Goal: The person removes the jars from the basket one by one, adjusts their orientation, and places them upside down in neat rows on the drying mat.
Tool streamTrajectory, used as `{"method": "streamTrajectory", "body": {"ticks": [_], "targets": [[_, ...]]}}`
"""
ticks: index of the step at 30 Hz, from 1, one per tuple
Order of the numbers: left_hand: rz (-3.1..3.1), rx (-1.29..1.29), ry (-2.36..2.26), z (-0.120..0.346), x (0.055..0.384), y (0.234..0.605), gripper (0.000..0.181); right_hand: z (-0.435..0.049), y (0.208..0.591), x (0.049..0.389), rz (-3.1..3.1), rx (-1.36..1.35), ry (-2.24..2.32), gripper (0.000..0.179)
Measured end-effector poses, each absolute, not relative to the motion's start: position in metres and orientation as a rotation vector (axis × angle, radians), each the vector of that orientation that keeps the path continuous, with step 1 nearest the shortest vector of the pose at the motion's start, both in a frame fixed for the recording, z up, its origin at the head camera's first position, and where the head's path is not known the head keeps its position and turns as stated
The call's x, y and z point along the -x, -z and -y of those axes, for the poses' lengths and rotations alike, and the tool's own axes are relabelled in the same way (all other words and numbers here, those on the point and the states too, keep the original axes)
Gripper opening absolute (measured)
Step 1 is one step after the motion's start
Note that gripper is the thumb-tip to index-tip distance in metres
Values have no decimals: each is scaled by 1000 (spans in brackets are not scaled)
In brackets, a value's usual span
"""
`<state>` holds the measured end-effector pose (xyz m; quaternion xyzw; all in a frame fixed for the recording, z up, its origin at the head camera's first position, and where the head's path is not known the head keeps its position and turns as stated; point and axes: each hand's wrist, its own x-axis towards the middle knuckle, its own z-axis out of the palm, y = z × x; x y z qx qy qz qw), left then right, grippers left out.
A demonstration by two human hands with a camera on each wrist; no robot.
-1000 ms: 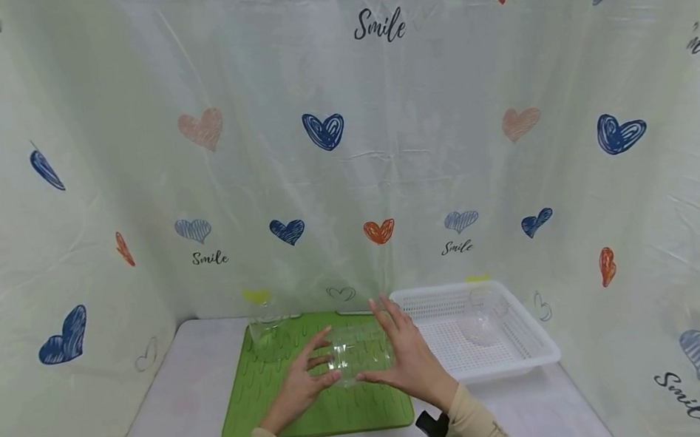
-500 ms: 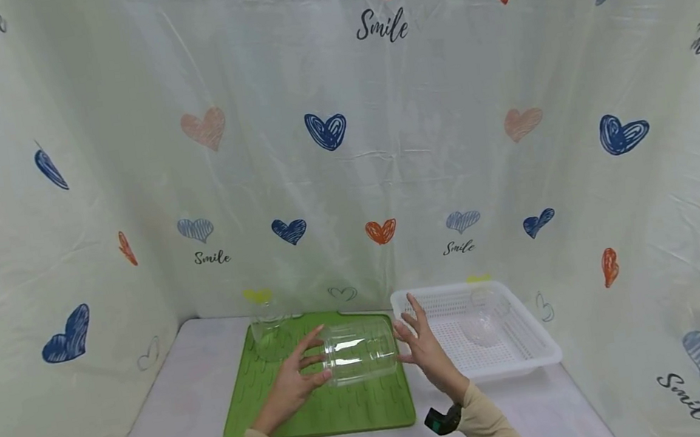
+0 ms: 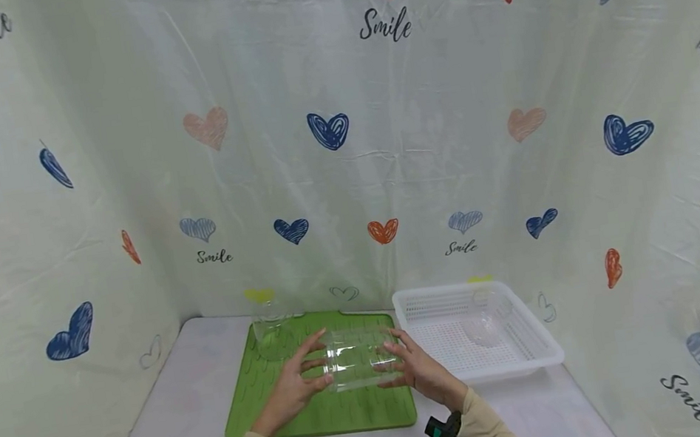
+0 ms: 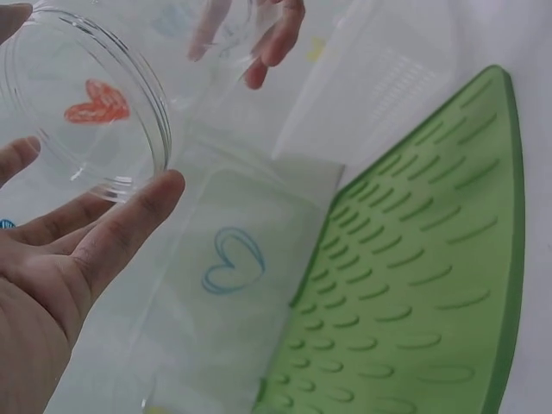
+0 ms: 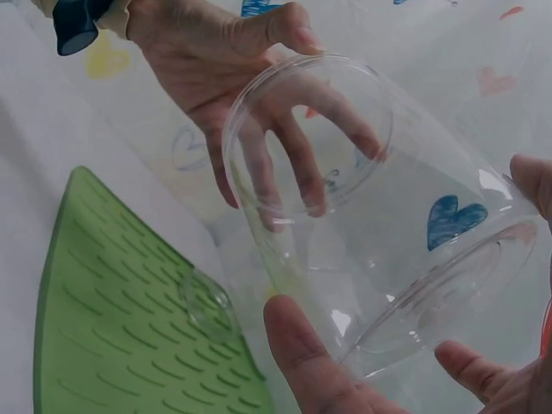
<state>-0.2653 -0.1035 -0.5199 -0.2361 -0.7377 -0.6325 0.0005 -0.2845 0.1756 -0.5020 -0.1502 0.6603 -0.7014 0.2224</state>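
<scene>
A clear jar (image 3: 359,359) lies sideways in the air over the green mat (image 3: 351,416), between both hands. My left hand (image 3: 289,387) grips its ringed, open-looking end with thumb and fingers spread round the rim. Round the other end are the fingers of my right hand (image 3: 428,372). Through the see-through wall of the jar (image 5: 371,250), the right wrist view shows the left fingers at the far rim. In the left wrist view, the ringed end of the jar (image 4: 159,121) is close to the camera and the right hand (image 4: 280,39) is farther off.
Another clear vessel (image 3: 273,341) stands at the mat's back left. To the right, a white perforated basket (image 3: 547,356) holds a clear rounded vessel (image 3: 487,322). Behind the white-covered table hangs a curtain (image 3: 345,182) printed with hearts.
My right hand went from the jar's side out to the right, fingers spread, then came back round its right end. The left hand keeps hold of the ringed end.
</scene>
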Motion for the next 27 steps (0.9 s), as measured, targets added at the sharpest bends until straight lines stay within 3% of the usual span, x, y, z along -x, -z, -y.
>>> {"method": "streamTrajectory", "body": {"ticks": [15,22,27], "targets": [[2310,701,1946,115,261,525,77,-169,498,285,-1878,401,1959,65],[2591,357,1518,141,256,545,37,-168,493,290,-1993,287,2009,71],[2878,161,988,167,247,572,32,-166,490,296,-2134,207,2048,75]]}}
